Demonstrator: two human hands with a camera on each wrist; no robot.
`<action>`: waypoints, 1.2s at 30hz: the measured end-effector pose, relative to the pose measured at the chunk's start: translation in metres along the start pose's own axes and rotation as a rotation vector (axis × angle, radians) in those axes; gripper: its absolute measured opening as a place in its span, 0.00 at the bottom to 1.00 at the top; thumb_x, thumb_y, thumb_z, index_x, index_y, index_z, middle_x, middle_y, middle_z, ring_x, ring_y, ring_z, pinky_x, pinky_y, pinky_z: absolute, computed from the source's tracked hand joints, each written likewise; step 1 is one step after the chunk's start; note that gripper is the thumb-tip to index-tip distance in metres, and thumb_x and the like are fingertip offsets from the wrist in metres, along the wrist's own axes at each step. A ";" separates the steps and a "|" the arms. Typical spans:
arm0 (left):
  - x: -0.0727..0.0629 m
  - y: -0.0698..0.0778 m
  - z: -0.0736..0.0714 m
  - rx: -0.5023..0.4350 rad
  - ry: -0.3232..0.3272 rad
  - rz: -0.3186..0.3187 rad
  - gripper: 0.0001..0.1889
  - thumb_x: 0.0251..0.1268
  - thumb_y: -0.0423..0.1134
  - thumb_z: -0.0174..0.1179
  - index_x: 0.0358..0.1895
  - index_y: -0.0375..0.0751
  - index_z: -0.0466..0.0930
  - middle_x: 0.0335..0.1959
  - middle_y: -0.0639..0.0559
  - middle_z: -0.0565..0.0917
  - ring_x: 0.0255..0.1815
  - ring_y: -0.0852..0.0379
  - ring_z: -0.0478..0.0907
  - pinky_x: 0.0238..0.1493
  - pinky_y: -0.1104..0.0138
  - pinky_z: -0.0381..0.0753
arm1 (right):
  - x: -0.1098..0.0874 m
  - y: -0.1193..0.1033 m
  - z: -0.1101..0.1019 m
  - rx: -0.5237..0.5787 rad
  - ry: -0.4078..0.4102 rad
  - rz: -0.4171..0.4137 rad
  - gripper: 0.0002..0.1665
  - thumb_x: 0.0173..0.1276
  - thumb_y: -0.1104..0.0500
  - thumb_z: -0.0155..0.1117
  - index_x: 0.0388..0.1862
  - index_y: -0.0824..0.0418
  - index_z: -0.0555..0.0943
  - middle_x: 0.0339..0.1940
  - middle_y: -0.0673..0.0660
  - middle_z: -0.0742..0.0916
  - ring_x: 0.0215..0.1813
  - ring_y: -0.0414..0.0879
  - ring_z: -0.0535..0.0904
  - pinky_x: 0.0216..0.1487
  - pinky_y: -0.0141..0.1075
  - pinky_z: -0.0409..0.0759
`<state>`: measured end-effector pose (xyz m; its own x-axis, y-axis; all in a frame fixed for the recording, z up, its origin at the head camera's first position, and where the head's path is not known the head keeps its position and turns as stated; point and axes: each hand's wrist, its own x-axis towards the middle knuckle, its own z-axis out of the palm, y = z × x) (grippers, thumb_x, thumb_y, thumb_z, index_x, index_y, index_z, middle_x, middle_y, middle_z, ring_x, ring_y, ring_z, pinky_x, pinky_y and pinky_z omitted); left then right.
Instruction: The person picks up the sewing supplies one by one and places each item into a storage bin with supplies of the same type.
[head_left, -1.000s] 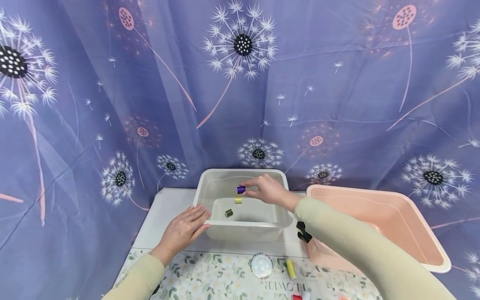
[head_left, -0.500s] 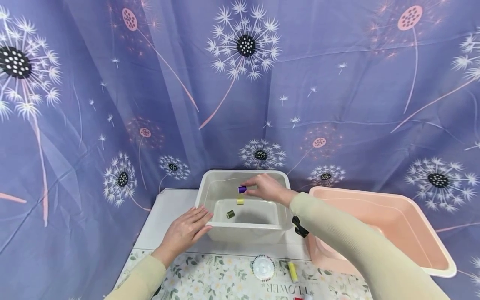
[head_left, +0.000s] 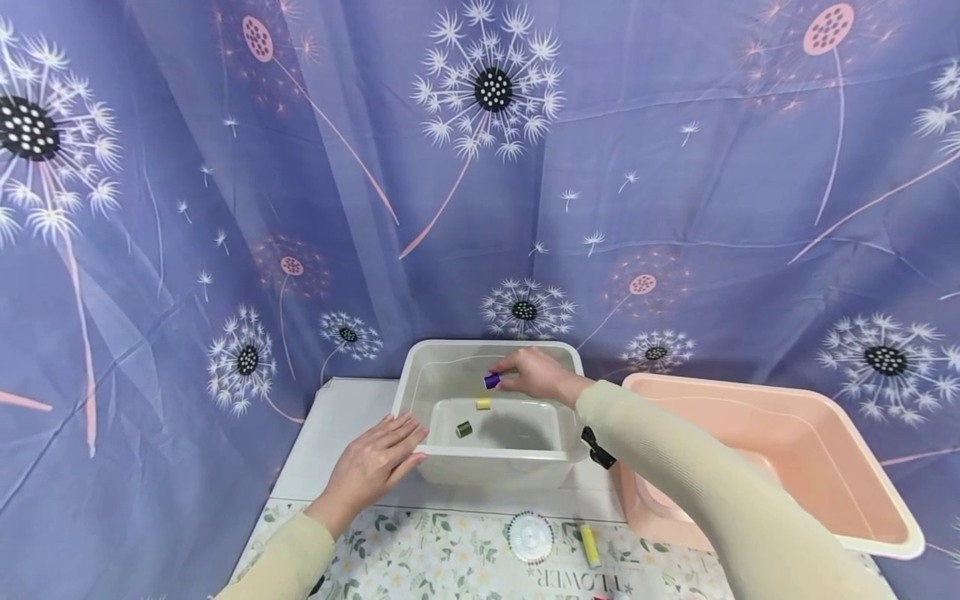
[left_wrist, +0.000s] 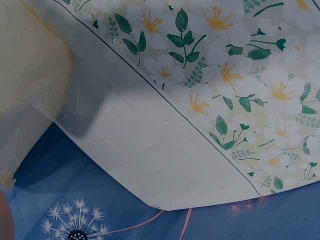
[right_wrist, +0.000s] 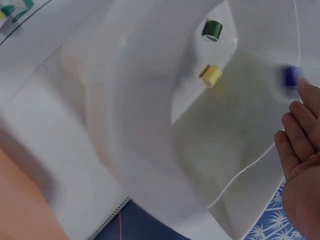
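My right hand (head_left: 536,372) reaches over the grey-white plastic tub (head_left: 491,455) and pinches a purple thread spool (head_left: 491,381) between thumb and fingers. In the right wrist view the spool (right_wrist: 291,77) looks blurred at the fingertips of the right hand (right_wrist: 305,150). On the tub's floor below lie a yellow thread spool (head_left: 483,404) and a dark green thread spool (head_left: 464,429), apart from each other. With its fingers extended, my left hand (head_left: 375,458) rests on the tub's near left rim. The left wrist view mostly shows the flowered mat (left_wrist: 240,90).
A peach tub (head_left: 795,433) stands to the right, partly behind my right sleeve. On the flowered mat in front lie a round clear pin wheel (head_left: 530,537) and a yellow stick-like tube (head_left: 589,546). A purple dandelion curtain (head_left: 420,167) hangs behind.
The purple spool has tilted in my right hand's fingers, still above the tub floor. The view has shifted slightly. My left hand stays at the rim.
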<state>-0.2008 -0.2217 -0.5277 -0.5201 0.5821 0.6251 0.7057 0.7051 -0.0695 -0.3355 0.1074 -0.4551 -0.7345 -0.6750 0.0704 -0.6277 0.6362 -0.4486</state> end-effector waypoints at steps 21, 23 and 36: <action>0.001 0.003 0.000 0.004 -0.008 -0.021 0.38 0.88 0.64 0.35 0.62 0.40 0.89 0.57 0.42 0.90 0.61 0.43 0.87 0.67 0.46 0.85 | -0.024 0.000 -0.012 0.340 0.026 0.085 0.27 0.72 0.60 0.76 0.66 0.70 0.84 0.61 0.65 0.89 0.61 0.57 0.89 0.64 0.41 0.89; 0.000 0.003 -0.001 0.001 -0.004 -0.021 0.37 0.88 0.64 0.36 0.61 0.40 0.89 0.57 0.42 0.90 0.61 0.43 0.87 0.67 0.46 0.85 | -0.029 -0.002 -0.015 0.362 0.033 0.085 0.27 0.72 0.60 0.76 0.67 0.70 0.83 0.61 0.66 0.89 0.61 0.58 0.88 0.63 0.39 0.89; 0.002 0.005 -0.002 -0.002 0.015 -0.009 0.37 0.88 0.64 0.36 0.60 0.40 0.90 0.56 0.42 0.91 0.60 0.42 0.88 0.65 0.45 0.86 | -0.080 -0.033 -0.038 0.316 0.064 0.023 0.32 0.73 0.51 0.76 0.72 0.60 0.82 0.69 0.57 0.86 0.69 0.54 0.83 0.73 0.47 0.82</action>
<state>-0.1974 -0.2178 -0.5253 -0.5188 0.5695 0.6375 0.7023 0.7092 -0.0620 -0.2663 0.1548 -0.4120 -0.7688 -0.6303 0.1085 -0.5067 0.4968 -0.7046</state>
